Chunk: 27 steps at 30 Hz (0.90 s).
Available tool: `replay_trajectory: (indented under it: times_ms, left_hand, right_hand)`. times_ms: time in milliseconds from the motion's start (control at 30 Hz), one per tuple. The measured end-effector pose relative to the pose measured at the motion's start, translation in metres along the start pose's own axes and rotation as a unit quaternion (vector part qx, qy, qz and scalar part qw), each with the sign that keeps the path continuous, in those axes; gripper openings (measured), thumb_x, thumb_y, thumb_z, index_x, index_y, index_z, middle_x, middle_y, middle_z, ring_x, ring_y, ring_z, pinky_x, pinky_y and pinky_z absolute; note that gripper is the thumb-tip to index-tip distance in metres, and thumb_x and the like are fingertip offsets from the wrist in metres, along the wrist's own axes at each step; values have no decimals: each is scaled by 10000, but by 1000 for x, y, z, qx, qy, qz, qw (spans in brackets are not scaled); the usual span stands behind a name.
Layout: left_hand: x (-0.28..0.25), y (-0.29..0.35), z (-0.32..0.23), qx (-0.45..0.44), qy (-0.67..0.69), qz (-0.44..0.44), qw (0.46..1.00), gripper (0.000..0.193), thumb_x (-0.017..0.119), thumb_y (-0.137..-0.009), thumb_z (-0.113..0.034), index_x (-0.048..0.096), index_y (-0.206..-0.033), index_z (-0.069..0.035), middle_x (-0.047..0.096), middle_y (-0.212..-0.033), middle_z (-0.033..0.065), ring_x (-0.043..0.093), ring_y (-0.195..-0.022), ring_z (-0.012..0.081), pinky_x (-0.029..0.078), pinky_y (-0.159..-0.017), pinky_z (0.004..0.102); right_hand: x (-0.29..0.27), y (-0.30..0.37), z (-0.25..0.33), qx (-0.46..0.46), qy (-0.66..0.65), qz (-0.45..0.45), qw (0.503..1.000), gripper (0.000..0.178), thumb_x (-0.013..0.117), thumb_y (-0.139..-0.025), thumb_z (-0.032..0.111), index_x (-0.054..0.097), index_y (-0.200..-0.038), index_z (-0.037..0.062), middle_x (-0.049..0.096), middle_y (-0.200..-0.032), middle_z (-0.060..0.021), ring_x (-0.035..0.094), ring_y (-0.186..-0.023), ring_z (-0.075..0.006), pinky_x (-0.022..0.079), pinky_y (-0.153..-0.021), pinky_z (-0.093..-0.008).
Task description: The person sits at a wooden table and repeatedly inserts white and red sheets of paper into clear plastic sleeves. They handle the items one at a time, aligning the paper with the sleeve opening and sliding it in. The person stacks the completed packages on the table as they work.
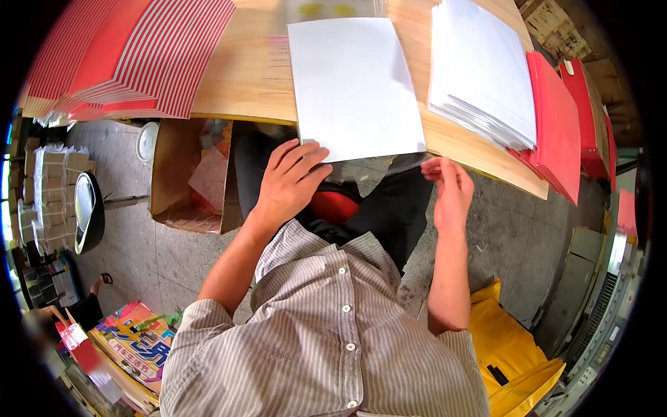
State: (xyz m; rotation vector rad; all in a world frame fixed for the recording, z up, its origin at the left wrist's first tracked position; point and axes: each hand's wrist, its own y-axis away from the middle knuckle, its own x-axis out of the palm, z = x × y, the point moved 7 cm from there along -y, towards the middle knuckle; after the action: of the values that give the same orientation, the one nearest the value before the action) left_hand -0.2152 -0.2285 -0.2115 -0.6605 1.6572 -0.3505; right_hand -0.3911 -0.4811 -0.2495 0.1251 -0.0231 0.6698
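A white sheet [358, 87] lies in front of me, its lower end reaching past the table's near edge. My left hand [295, 174] rests on the sheet's lower left corner, fingers spread, the thumb not plainly visible. Below the sheet's lower edge shows a strip of clear plastic film [408, 162]. Close to the lower right corner, my right hand [451, 187] has its fingertips together at the film's end. How far the film runs around the sheet I cannot tell.
Striped red-and-white stacked folders [163, 59] fill the table's left. On the right stand a stack of white sheets [483, 69] and red folders [556, 118]. A cardboard box [184, 177] sits below the table edge, and a yellow bag [511, 347] lies at lower right.
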Motion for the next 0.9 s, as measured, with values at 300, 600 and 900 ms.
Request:
replay_trajectory:
  times_ms: [300, 600, 900]
  left_hand:
    - [-18, -18, 11, -107, 71, -51, 990, 113, 776, -788, -84, 748, -897, -86, 702, -860, 20, 625, -815, 223, 475, -828, 384]
    - [-17, -11, 36, -271, 157, -23, 949, 105, 770, -825, -61, 754, -929, -56, 707, -841, 77, 632, -797, 243, 491, -778, 330]
    - [-11, -10, 47, -357, 206, 2, 911, 129, 772, -850, -63, 748, -971, -24, 704, -864, 86, 661, -790, 184, 512, -732, 288]
  right_hand:
    - [58, -1, 60, -356, 398, 160, 830, 413, 846, -740, 150, 693, -1108, 46, 678, -1189, -81, 600, -1168, -282, 448, -990, -396]
    - [62, -33, 47, -207, 228, 157, 938, 91, 780, -811, 18, 703, -857, 2, 660, -847, -47, 573, -862, -196, 480, -716, -296]
    - [55, -43, 42, -156, 241, 129, 949, 75, 737, -846, -23, 701, -910, -5, 597, -858, -42, 560, -805, -149, 473, -692, -273]
